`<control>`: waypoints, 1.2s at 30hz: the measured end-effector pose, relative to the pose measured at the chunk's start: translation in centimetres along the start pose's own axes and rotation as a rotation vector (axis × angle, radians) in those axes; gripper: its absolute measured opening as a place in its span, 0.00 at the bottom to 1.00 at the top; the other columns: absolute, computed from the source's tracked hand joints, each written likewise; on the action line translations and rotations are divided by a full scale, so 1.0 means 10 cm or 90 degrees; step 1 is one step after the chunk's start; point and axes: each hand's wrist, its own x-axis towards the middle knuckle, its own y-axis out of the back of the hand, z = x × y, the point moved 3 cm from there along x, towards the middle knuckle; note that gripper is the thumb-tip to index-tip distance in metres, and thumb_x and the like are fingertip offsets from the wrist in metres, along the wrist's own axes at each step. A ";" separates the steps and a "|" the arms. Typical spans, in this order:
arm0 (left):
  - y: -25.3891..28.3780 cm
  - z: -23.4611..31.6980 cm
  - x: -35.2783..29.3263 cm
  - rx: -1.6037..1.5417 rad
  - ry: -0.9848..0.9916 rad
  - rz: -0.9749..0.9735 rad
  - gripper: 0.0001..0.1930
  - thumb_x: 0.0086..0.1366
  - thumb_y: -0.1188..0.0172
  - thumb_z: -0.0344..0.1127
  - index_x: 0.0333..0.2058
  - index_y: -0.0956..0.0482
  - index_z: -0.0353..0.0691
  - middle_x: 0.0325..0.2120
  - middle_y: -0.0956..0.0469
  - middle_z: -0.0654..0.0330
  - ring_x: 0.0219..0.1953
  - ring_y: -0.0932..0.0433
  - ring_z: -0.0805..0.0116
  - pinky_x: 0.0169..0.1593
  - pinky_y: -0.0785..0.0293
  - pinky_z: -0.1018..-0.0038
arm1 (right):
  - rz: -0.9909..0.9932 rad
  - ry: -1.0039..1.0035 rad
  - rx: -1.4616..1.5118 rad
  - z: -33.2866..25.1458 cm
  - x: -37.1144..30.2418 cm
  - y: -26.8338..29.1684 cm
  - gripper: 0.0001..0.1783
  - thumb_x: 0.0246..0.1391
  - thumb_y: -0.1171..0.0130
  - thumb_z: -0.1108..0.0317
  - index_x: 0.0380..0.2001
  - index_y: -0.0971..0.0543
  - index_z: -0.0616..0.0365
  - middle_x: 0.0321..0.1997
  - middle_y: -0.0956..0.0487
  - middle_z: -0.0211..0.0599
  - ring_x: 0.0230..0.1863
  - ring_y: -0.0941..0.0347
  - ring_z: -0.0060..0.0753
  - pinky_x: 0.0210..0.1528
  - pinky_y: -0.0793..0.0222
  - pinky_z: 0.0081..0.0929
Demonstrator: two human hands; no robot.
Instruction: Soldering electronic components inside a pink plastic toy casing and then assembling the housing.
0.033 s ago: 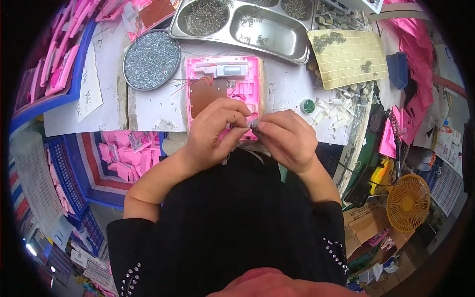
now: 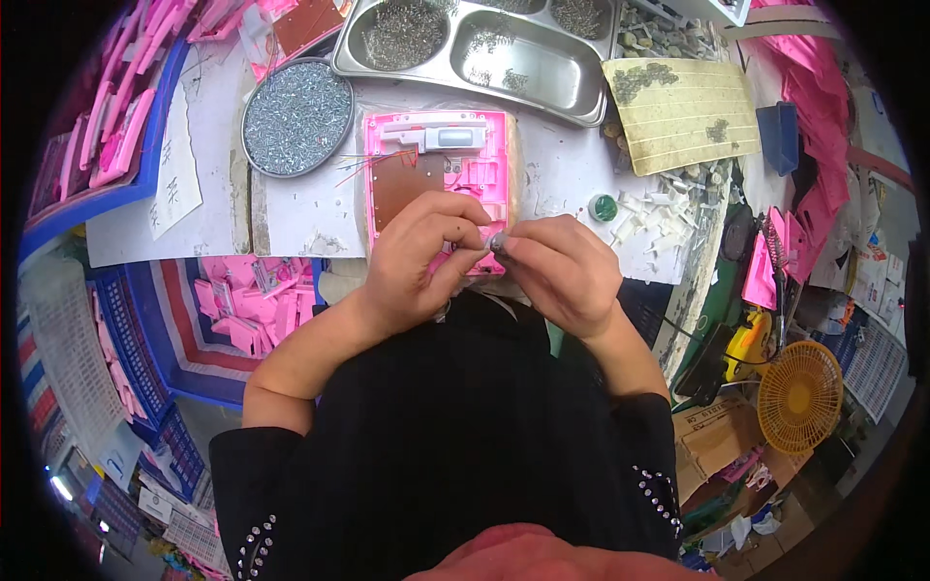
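Note:
A pink plastic housing (image 2: 493, 174) lies before me, with a brown board (image 2: 402, 186), a grey-white part (image 2: 455, 137) and thin coloured wires in it. Over its near edge my left hand (image 2: 421, 247) pinches thumb and forefinger together; a tiny pale bit shows at the tips. My right hand (image 2: 567, 266) is closed on a small grey roundish piece (image 2: 498, 243), whose kind I cannot make out. The fingertips of both hands almost meet there. Part of the housing's near side is hidden by my hands.
Beyond stand a round dish of screws (image 2: 297, 116) and a steel compartment tray (image 2: 533, 66) with small metal parts. Rightward are a green-topped round item (image 2: 602, 207), white plastic pieces (image 2: 651, 221) and a yellowish sheet (image 2: 678, 114). A blue crate (image 2: 174, 373) of pink parts sits lower left.

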 end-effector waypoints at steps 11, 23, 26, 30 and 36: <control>0.10 -0.06 -0.08 0.059 0.011 0.058 0.12 0.55 0.28 0.21 0.38 0.17 0.35 0.44 0.22 0.50 0.41 0.20 0.62 0.41 0.23 0.69 | 0.021 -0.230 0.141 0.04 0.08 -0.07 0.25 0.46 0.29 0.83 0.49 0.22 0.61 0.47 0.14 0.47 0.42 0.14 0.46 0.43 0.18 0.34; 0.57 -0.34 -0.08 0.523 0.075 0.080 0.18 0.58 0.29 0.40 0.47 0.17 0.44 0.44 0.22 0.61 0.49 0.26 0.59 0.57 0.43 0.61 | -0.115 -0.156 -0.087 0.56 0.29 -0.17 0.16 0.52 0.28 0.64 0.45 0.16 0.49 0.74 0.32 0.43 0.79 0.53 0.59 0.76 0.55 0.52; 0.58 -0.33 -0.11 0.514 0.083 0.077 0.16 0.59 0.29 0.38 0.46 0.17 0.45 0.41 0.21 0.60 0.46 0.24 0.60 0.54 0.40 0.63 | -0.133 -0.153 -0.108 0.56 0.32 -0.20 0.15 0.51 0.27 0.63 0.42 0.15 0.48 0.76 0.34 0.43 0.79 0.55 0.60 0.77 0.57 0.53; 0.59 -0.32 -0.11 0.510 0.086 0.085 0.13 0.59 0.30 0.37 0.42 0.15 0.45 0.36 0.22 0.62 0.43 0.25 0.62 0.51 0.41 0.63 | -0.149 -0.160 -0.123 0.52 0.36 -0.20 0.14 0.50 0.27 0.63 0.41 0.14 0.49 0.75 0.33 0.43 0.78 0.53 0.60 0.76 0.56 0.53; 0.60 -0.37 -0.05 0.484 0.091 0.104 0.08 0.58 0.30 0.35 0.37 0.15 0.47 0.34 0.25 0.66 0.42 0.27 0.64 0.51 0.42 0.63 | -0.189 -0.177 -0.168 0.50 0.40 -0.17 0.14 0.48 0.26 0.64 0.40 0.13 0.49 0.74 0.32 0.41 0.78 0.51 0.60 0.76 0.53 0.52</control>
